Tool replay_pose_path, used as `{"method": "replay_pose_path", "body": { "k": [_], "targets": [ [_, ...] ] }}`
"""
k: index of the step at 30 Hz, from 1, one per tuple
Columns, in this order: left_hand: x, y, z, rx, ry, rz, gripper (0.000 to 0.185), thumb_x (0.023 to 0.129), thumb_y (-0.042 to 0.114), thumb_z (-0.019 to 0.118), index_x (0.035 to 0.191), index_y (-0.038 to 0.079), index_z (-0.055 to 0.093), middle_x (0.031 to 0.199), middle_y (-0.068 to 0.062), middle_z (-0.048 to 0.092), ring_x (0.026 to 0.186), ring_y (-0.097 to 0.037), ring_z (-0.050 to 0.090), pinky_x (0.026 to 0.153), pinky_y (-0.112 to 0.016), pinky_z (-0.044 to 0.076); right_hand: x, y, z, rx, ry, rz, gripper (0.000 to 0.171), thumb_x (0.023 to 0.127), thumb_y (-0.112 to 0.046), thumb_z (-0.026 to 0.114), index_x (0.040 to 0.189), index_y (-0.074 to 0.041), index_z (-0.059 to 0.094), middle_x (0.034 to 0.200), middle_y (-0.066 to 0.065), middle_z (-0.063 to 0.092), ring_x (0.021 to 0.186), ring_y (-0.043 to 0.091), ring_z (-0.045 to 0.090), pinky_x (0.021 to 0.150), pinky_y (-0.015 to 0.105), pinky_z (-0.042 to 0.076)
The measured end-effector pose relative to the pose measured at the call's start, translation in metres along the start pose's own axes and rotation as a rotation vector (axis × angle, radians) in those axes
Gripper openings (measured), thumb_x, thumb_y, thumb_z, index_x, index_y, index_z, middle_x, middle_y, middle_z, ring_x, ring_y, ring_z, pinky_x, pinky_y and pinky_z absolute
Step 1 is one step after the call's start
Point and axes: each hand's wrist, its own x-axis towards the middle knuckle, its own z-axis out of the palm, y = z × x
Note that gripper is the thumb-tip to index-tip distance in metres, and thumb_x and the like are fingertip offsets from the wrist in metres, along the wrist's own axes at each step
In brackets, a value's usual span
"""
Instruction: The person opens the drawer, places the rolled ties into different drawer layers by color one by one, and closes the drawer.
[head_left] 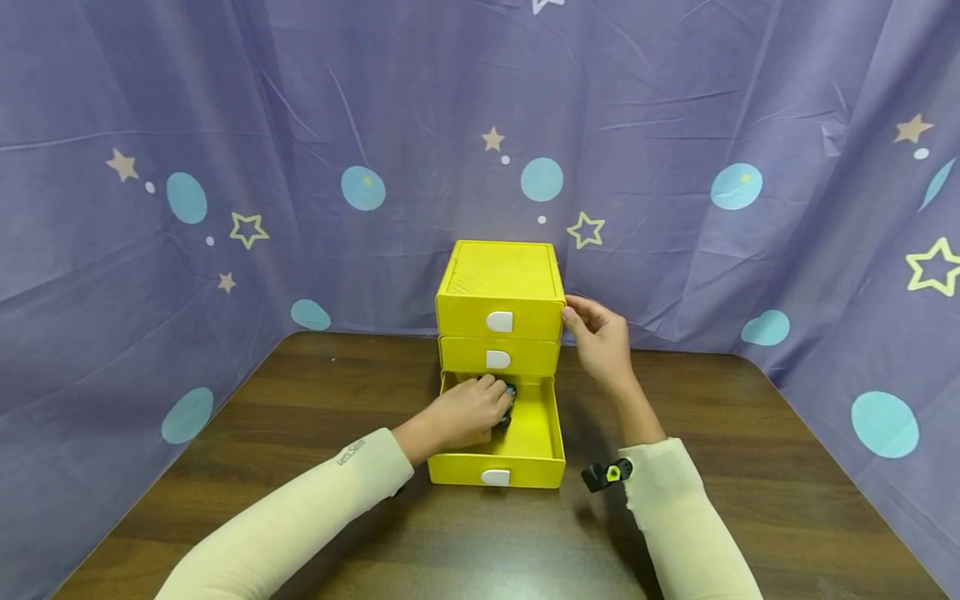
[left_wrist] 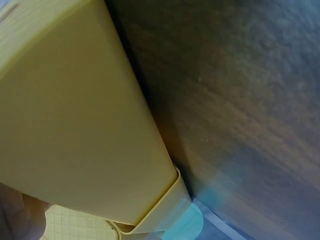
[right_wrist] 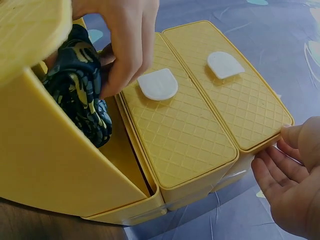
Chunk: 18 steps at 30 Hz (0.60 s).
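Observation:
A yellow drawer cabinet (head_left: 501, 271) stands on the table, its bottom drawer (head_left: 536, 421) pulled out and the upper two drawers pushed in. Inside that drawer, my left hand (head_left: 468, 410) grips a rolled, dark patterned cloth (right_wrist: 80, 90) with yellow and blue-grey marks. The hand partly covers the cloth in the head view. My right hand (head_left: 602, 342) holds the cabinet's upper right front corner; in the right wrist view, its thumb touches the front edge and its fingers lie along the side. Only part of a hand (left_wrist: 22, 215) shows in the left wrist view.
White tab handles (head_left: 496, 477) stick out from the drawer fronts. Dark wooden table (head_left: 315, 433) surrounds the cabinet. A purple curtain (head_left: 420, 100) with stars and blue spots hangs behind and at both sides.

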Motion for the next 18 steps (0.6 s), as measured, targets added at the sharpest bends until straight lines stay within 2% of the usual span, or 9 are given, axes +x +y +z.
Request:
{"method": "replay_pose_path", "body": {
  "k": [7, 14, 16, 18],
  "targets": [
    [-0.001, 0.002, 0.003, -0.027, -0.063, -0.027, 0.048, 0.092, 0.038, 0.072, 0.127, 0.009, 0.057, 0.116, -0.006, 0.056, 0.093, -0.021, 0.052, 0.069, -0.027, 0.052, 0.0, -0.005, 0.001, -0.01, -0.01, 0.03, 0.031, 0.102, -0.007, 0.064, 0.128, 0.008, 0.067, 0.121, 0.025, 0.07, 0.104, 0.03, 0.068, 0.085, 0.013, 0.054],
    [-0.002, 0.0, 0.005, -0.125, -0.09, -0.041, 0.058, 0.089, 0.044, 0.076, 0.13, 0.011, 0.053, 0.12, -0.005, 0.053, 0.096, -0.021, 0.05, 0.075, -0.03, 0.051, -0.009, -0.036, 0.002, -0.032, -0.027, 0.005, 0.029, 0.101, 0.0, 0.062, 0.126, 0.015, 0.065, 0.118, 0.03, 0.069, 0.102, 0.04, 0.067, 0.083, 0.014, 0.055],
    [-0.003, -0.002, 0.005, -0.156, -0.09, -0.045, 0.057, 0.089, 0.044, 0.076, 0.13, 0.012, 0.053, 0.119, -0.004, 0.053, 0.096, -0.02, 0.049, 0.076, -0.03, 0.051, -0.009, -0.035, 0.002, -0.021, -0.024, 0.001, 0.029, 0.101, 0.0, 0.062, 0.126, 0.014, 0.065, 0.117, 0.031, 0.069, 0.102, 0.042, 0.067, 0.082, 0.014, 0.055],
    [-0.003, -0.004, 0.003, -0.172, -0.092, -0.047, 0.057, 0.09, 0.045, 0.075, 0.13, 0.012, 0.053, 0.119, -0.004, 0.052, 0.095, -0.02, 0.049, 0.076, -0.031, 0.05, -0.006, -0.025, 0.001, -0.006, -0.018, -0.008, 0.029, 0.101, -0.003, 0.063, 0.125, 0.012, 0.067, 0.116, 0.029, 0.07, 0.101, 0.038, 0.068, 0.083, 0.014, 0.055]
  ]
}}
